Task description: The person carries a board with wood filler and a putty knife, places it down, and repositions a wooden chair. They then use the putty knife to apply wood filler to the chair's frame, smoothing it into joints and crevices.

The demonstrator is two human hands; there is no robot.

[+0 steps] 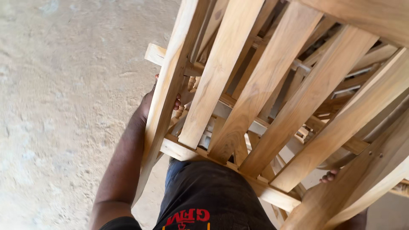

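Wood: pale slatted chair frame (272,98), fills centre to 3 o'clock, tilted against torso.
Left hand (150,102): 9 o'clock, fingers wrapped around side rail (164,110).
Right hand (329,176): 5 o'clock, mostly hidden; grip unclear.
Floor (64,106): sandy concrete.

A pale, dusty concrete floor (64,106) spreads below, rough and mottled. Whether the wooden chair frame (264,98) touches it cannot be seen.
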